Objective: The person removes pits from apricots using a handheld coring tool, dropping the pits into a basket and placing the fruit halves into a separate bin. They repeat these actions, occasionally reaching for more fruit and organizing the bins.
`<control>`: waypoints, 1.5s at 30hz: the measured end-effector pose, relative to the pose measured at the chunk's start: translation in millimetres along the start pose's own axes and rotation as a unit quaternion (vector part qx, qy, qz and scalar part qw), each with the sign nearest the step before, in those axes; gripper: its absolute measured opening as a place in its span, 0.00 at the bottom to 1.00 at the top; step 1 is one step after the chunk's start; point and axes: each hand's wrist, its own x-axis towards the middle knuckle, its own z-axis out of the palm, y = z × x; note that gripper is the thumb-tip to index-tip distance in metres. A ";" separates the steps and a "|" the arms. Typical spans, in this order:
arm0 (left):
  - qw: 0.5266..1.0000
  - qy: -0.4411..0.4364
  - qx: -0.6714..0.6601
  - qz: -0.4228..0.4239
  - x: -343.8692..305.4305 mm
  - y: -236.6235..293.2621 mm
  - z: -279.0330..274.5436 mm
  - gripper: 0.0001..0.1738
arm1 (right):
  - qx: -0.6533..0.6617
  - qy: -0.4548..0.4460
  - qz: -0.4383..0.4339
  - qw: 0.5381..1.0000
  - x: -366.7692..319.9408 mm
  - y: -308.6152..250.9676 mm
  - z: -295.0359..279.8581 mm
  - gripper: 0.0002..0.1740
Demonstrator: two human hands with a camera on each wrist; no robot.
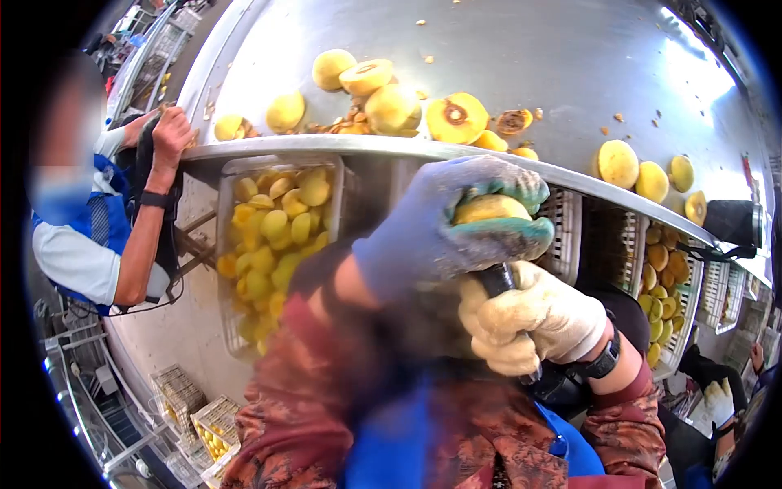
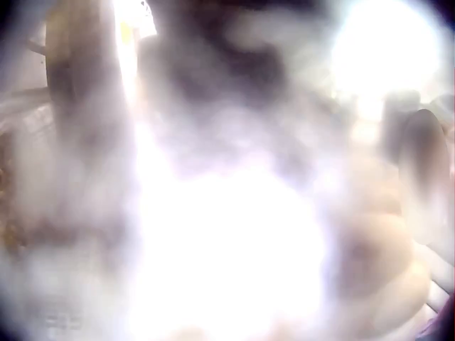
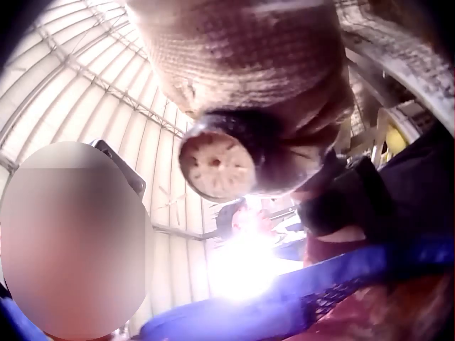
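Observation:
In the head view my left hand [image 1: 436,208], in a blue glove with green-coated fingers, grips a yellow peach [image 1: 491,209] between fingers and thumb. Just below it, my right hand [image 1: 539,319], in a cream knit glove, is wrapped round the black handle [image 1: 497,279] of a tool. The tool's working end is hidden by the left hand and the fruit. From the right wrist view, the handle's round, pale butt end [image 3: 217,163] sticks out of the knit glove [image 3: 249,64]. Glare and blur wash out most of the left wrist view.
Whole and cut peaches [image 1: 456,118] lie along the near edge of a metal table [image 1: 521,57], among scraps. A crate [image 1: 228,326] of peach halves stands below at left; more crates [image 1: 688,326] stand at right. Another person [image 1: 106,228] works at the left.

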 end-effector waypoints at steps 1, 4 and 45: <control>0.995 -0.006 -0.094 -0.030 -1.7 5.0 2.8 0.19 | 0.022 -0.027 0.007 0.999 -2.4 0.0 1.3 0.10; 0.983 0.049 -0.168 -0.063 0.3 19.4 11.9 0.19 | -0.054 -0.001 0.006 0.999 -5.1 -8.1 17.8 0.09; 0.774 -0.037 0.632 -0.030 56.6 -4.2 -65.9 0.36 | -0.850 0.290 -0.126 0.421 19.4 -24.7 -50.6 0.14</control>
